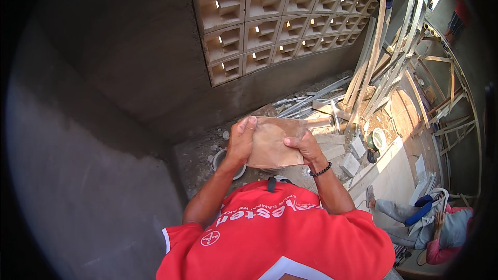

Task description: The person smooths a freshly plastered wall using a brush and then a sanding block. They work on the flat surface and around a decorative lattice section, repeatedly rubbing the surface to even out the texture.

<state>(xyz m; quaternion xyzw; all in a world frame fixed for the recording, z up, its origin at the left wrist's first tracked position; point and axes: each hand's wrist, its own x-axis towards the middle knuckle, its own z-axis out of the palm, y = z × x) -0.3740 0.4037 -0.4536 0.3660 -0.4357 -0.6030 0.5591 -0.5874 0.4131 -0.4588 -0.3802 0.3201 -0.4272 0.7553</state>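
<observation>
In front of my chest I hold a flat, tan, roughly rectangular panel [272,140] with a smeared surface; I cannot tell its material. My left hand [241,139] grips its left edge, thumb near the upper corner. On the right side, my right hand [306,148] is closed round the edge with its thumb lying on the face. A dark beaded bracelet [321,169] circles my right wrist. Below my left forearm, a bucket [216,161] shows only in part, the rest hidden by my arm.
A grey plastered wall [93,176] rises at left. Pale ventilation blocks [267,28] fill an opening ahead. Long wooden poles [371,67] lean at the right, near scrap strips, pale blocks [350,164] and another bucket [378,139]. A person [436,223] sits at lower right.
</observation>
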